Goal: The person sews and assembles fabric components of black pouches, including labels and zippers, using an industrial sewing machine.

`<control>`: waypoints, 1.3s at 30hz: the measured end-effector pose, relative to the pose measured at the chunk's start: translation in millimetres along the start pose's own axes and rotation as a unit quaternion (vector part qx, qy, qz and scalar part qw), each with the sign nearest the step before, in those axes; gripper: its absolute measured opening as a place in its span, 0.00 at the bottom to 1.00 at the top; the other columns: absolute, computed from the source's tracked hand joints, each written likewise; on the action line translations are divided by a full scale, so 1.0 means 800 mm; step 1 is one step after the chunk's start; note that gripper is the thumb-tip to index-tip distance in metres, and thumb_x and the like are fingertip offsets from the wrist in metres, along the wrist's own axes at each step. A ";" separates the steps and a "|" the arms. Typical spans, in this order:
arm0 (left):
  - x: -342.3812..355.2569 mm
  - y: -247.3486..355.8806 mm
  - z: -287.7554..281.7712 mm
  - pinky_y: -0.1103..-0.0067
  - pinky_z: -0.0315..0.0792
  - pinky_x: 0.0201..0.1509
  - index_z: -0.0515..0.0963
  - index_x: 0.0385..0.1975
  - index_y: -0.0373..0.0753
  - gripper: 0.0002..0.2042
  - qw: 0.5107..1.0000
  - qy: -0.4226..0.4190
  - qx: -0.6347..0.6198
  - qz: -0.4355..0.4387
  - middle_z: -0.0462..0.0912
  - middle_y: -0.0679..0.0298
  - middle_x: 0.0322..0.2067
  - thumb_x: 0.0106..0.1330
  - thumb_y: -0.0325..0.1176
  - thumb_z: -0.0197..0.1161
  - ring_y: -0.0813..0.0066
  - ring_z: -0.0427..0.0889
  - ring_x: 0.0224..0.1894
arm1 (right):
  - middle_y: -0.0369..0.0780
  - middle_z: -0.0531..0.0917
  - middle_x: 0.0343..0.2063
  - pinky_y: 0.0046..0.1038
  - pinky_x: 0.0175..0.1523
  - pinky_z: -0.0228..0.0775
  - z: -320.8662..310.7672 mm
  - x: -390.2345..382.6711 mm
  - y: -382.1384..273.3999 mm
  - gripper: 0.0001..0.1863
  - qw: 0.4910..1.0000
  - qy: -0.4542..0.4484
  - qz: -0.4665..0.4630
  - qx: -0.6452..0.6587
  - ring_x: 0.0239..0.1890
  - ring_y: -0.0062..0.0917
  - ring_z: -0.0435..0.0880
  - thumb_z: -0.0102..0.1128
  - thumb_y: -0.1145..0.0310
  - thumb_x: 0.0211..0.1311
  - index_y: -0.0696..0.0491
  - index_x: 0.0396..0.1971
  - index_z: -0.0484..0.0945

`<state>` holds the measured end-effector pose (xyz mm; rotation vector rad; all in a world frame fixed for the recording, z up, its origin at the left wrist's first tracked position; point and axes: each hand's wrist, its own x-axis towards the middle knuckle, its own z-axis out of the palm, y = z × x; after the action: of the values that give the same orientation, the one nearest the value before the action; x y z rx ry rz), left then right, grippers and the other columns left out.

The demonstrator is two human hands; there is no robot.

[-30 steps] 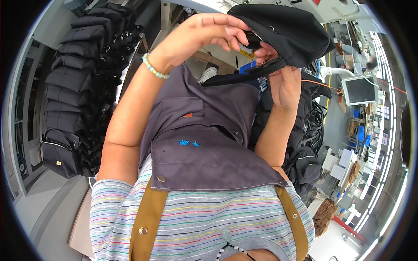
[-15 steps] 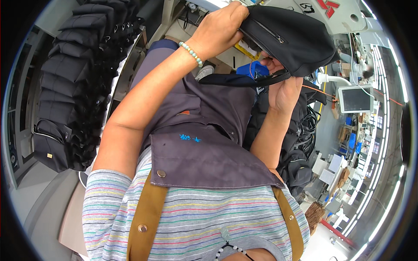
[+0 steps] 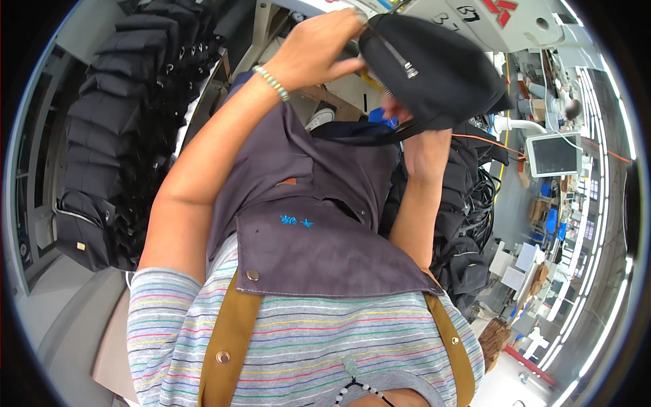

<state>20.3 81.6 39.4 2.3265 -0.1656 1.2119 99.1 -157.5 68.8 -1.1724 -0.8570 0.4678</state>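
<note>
A black fabric bag (image 3: 441, 74) with a short silver zipper on its face is held up at the top, right of centre. My left hand (image 3: 319, 47), a beaded bracelet at its wrist, pinches the bag's left edge near the upper corner. Its fingertips are partly hidden and slightly blurred. From below, my right hand (image 3: 426, 150) grips the lower edge, with a few blurred fingers showing by the opening and the rest behind the fabric. A black strap (image 3: 352, 132) hangs leftward from the bag across my apron.
Rows of finished-looking black bags (image 3: 108, 136) line the left side. More black bags and straps (image 3: 468, 197) are heaped beyond my right forearm. A white machine body (image 3: 515, 34) stands at the top right, with a small grey screen (image 3: 555, 154) below it.
The bag has shifted left and tilted, its zipper now steeper. Both hands moved left with it, and my left thumb now sticks out lower along the bag's edge.
</note>
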 end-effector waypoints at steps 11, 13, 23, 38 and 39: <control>-0.029 -0.037 -0.015 0.80 0.76 0.41 0.81 0.41 0.35 0.07 0.967 0.049 -0.106 -0.224 0.84 0.61 0.39 0.67 0.21 0.59 0.71 0.83 0.38 | 0.38 0.87 0.44 0.22 0.51 0.74 -0.104 -0.007 0.072 0.15 0.959 0.138 0.170 -0.180 0.46 0.19 0.84 0.54 0.65 0.75 0.59 0.50 0.82; -0.013 -0.023 -0.009 0.79 0.76 0.42 0.81 0.41 0.35 0.06 0.971 0.034 -0.114 -0.207 0.84 0.60 0.40 0.67 0.22 0.60 0.70 0.83 0.39 | 0.37 0.86 0.45 0.21 0.53 0.71 -0.088 0.008 0.053 0.14 0.963 0.184 0.107 -0.164 0.47 0.18 0.82 0.54 0.67 0.74 0.58 0.50 0.82; -0.017 0.066 0.040 0.64 0.71 0.55 0.80 0.43 0.36 0.14 0.998 -0.061 0.018 0.003 0.81 0.59 0.50 0.57 0.29 0.71 0.55 0.78 0.58 | 0.49 0.70 0.62 0.38 0.68 0.60 -0.009 0.004 0.052 0.30 0.919 0.102 -0.104 -0.367 0.65 0.42 0.69 0.68 0.65 0.59 0.55 0.62 0.72; 0.045 0.093 0.064 0.57 0.65 0.63 0.75 0.51 0.32 0.21 0.958 -0.214 0.191 -0.009 0.75 0.53 0.50 0.64 0.39 0.65 0.49 0.71 0.56 | 0.40 0.84 0.42 0.34 0.51 0.72 -0.085 0.130 0.035 0.10 0.812 0.165 -0.231 -0.510 0.46 0.38 0.78 0.64 0.77 0.53 0.58 0.37 0.82; 0.047 0.092 0.064 0.57 0.65 0.63 0.75 0.51 0.32 0.21 0.957 -0.217 0.191 -0.008 0.75 0.53 0.50 0.64 0.39 0.65 0.49 0.71 0.56 | 0.39 0.84 0.42 0.35 0.52 0.72 -0.084 0.135 0.036 0.12 0.799 0.161 -0.249 -0.524 0.46 0.37 0.78 0.65 0.76 0.51 0.56 0.38 0.82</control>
<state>56.2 -2.5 73.1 2.9050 -0.0660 0.7537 221.2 -110.5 69.3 -1.8595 -1.0966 -0.7531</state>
